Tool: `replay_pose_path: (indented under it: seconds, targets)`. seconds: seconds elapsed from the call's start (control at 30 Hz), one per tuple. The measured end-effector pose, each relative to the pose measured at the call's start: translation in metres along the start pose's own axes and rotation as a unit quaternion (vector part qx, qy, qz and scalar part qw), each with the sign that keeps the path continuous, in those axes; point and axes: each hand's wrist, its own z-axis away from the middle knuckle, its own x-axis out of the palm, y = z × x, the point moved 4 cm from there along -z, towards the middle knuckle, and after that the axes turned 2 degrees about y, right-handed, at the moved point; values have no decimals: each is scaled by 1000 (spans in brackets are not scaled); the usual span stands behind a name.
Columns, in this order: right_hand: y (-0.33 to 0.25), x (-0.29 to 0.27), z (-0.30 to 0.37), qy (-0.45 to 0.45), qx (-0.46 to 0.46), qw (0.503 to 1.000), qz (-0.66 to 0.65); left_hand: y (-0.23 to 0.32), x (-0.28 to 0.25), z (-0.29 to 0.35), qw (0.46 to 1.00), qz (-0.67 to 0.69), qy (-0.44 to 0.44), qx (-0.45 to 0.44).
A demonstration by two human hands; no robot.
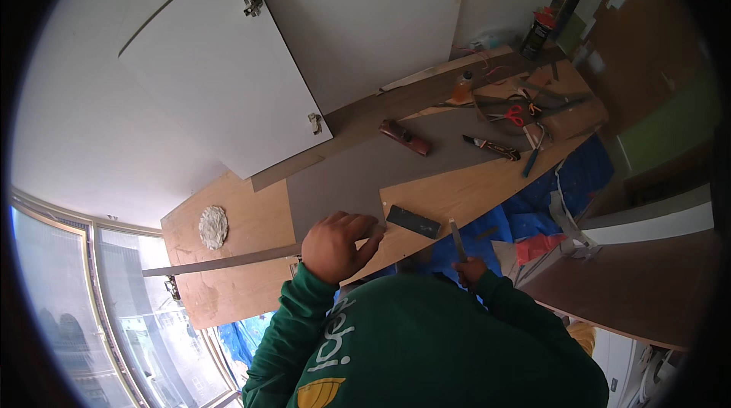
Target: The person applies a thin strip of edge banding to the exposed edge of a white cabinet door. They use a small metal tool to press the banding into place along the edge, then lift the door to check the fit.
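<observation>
My left hand (pixel 335 246) is closed over the end of a long narrow dark strip (pixel 228 259), which runs leftward across the wooden board. A small bit of greyish edge shows between its thumb and fingers. Lower right, past the board's front edge, my right hand (pixel 471 271) grips a slim flat file (pixel 457 239) pointing up and away; its lower end is hidden in the fist. Between the two hands lies a dark rectangular block (pixel 413 221), like a sanding block, on the bare wood. Behind it rests a reddish-brown hand plane (pixel 405 137).
A utility knife (pixel 491 147), red-handled scissors (pixel 512 114) and other tools crowd the worktop's right end. An orange bottle (pixel 462 86) and a black can (pixel 537 33) stand behind. A white hinged door panel (pixel 228 65) leans at the back left. Blue sheeting (pixel 533 195) covers the floor.
</observation>
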Motion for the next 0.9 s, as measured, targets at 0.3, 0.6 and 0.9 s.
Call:
replay_pose_path:
  seconds: [0.3, 0.6, 0.9]
  targets:
    - [-73, -13, -24, -78, -146, 976, -142, -4, 4, 1, 999, -1, -42, 1]
    - [-59, -1, -82, 152, -190, 970, -15, 5, 4, 6, 1000, 8, 1, 8]
    - [-174, -5, -144, 266, -248, 882, 300, 2, 12, 12, 992, 47, -97, -58]
